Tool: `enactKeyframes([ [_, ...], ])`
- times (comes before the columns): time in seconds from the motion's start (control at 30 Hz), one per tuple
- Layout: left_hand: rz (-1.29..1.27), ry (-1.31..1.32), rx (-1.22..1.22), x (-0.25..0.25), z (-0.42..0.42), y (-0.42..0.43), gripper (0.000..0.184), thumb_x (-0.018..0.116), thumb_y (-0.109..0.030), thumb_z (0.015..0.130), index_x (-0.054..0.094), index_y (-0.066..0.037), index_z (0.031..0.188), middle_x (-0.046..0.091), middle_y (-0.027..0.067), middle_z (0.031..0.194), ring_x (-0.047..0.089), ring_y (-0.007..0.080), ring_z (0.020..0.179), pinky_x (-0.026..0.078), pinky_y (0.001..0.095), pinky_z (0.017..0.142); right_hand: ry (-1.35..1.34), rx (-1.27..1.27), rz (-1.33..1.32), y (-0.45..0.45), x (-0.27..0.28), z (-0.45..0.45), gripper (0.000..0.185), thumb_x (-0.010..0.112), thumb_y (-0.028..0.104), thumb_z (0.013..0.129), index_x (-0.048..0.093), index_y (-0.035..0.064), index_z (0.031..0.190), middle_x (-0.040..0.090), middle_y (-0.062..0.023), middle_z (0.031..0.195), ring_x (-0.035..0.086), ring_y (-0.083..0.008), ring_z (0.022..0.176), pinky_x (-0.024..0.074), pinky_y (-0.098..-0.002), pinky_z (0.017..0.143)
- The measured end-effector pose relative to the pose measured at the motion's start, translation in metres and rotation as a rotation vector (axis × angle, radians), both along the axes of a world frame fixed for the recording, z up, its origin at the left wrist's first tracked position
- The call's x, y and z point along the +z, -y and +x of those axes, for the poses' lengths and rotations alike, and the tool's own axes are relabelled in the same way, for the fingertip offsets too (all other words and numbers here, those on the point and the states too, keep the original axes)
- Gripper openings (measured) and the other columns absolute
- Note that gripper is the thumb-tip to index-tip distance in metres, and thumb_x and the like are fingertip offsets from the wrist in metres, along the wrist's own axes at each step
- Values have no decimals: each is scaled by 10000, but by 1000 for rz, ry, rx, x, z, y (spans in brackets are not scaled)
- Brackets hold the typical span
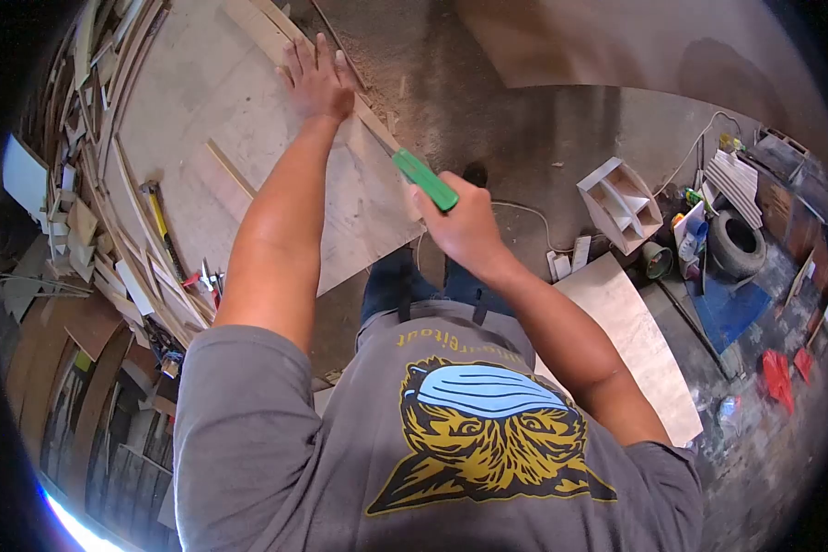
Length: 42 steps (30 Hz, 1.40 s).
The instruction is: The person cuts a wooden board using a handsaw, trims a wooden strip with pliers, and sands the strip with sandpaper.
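My left hand (320,85) lies spread on a wooden strip (258,29) at the edge of the pale wooden board (193,110). In my right hand (462,221) is the green handle of a tool (425,179), with the fingers wrapped round it. The tool's far end meets the board's edge near the strip, and its blade is hard to make out. A narrow wooden stick (231,167) lies on the board beside my left forearm.
Scrap wood (81,225) is piled along the left, with a yellow-handled hammer (161,219) beside the board. To the right on the floor are a wooden box with dividers (607,189), a tyre (736,245), a cable and a loose panel (630,340).
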State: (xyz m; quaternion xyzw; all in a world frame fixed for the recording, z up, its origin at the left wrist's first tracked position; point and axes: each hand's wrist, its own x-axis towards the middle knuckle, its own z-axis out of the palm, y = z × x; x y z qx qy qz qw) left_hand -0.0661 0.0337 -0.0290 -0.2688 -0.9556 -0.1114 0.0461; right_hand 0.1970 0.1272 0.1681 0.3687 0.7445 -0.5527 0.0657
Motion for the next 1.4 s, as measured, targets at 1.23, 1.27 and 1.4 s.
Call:
enactKeyframes([
  [1.23, -15, 10, -50, -8, -4, -1, 632, 321, -488, 1063, 345, -149, 1596, 314, 145, 1655, 237, 370, 1543, 150, 580, 1240, 2, -76, 147, 18, 36, 87, 319, 728, 252, 952, 629, 3, 778, 608, -142, 637, 554, -131, 567, 452, -367, 531],
  [1.27, -10, 72, -81, -11, -3, -12, 628, 315, -473, 1068, 338, -136, 1598, 289, 142, 1666, 212, 364, 1551, 142, 569, 1247, 1, -205, 131, 0, 8, 83, 350, 724, 291, 954, 651, -6, 784, 615, -126, 638, 555, -107, 606, 462, -346, 544],
  [1.4, -246, -80, -196, -22, -12, -35, 611, 308, -456, 1084, 376, -92, 1569, 329, 153, 1644, 271, 363, 1528, 219, 559, 1229, 178, -33, 120, -9, -5, 40, 338, 704, 318, 948, 646, 1, 846, 635, -253, 729, 640, -417, 657, 493, -442, 626],
])
